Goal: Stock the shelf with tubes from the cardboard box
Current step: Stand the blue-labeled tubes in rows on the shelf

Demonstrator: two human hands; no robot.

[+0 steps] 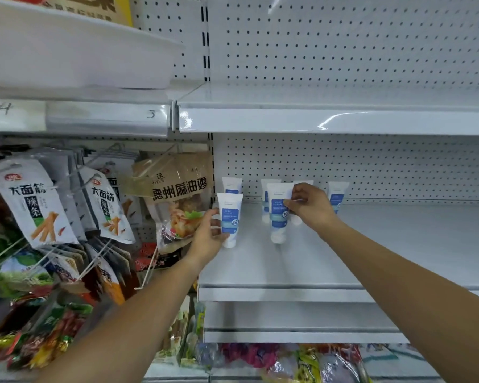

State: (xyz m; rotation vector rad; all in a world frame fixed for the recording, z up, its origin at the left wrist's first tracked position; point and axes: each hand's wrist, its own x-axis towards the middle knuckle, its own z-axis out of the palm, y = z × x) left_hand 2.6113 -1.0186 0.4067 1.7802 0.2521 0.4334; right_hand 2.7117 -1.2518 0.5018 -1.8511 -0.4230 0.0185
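Note:
Several white tubes with blue labels stand cap-down on the white shelf (371,258). My left hand (205,239) grips the front left tube (229,219) near the shelf's left end. My right hand (310,205) pinches the upper edge of a second front tube (278,214), which stands a little further right. Behind them, along the pegboard back, stand a tube (232,186) at the left, another (266,194) partly hidden in the middle, one mostly hidden by my right hand, and one (337,196) at the right. The cardboard box is out of view.
Snack bags (39,205) hang on wire hooks in the bay to the left, and a brown bag (181,194) hangs close to my left hand. A white shelf (329,120) runs above. Lower shelves (288,357) hold colourful packets.

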